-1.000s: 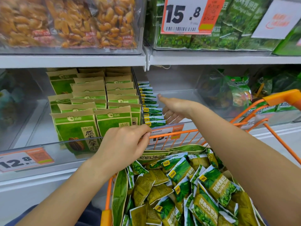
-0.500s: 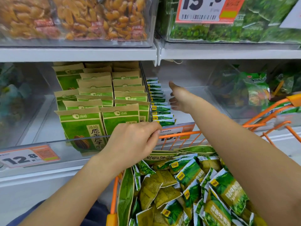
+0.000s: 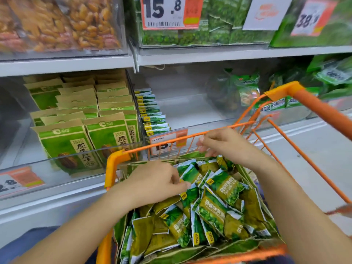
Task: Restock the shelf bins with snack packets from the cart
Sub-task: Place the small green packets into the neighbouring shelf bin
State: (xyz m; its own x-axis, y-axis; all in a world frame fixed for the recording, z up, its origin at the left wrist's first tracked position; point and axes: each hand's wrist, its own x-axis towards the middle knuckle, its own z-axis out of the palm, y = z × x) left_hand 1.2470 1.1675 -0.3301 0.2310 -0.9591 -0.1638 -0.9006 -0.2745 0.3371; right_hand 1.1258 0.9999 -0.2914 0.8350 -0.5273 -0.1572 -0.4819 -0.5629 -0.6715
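Pickup step: my left hand (image 3: 158, 180) pinches a snack packet (image 3: 190, 173) in the cart (image 3: 117, 157), right hand (image 3: 222, 143) loosely curled, empty; next, carry it to the shelf bin (image 3: 182, 111) at centre.

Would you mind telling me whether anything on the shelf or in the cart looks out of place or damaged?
Nothing stands out. The snack packets lie in a loose heap in the orange cart, none visibly torn. In the shelf bin, a neat row of packets stands against its left wall; the remainder is bare, awaiting stock.
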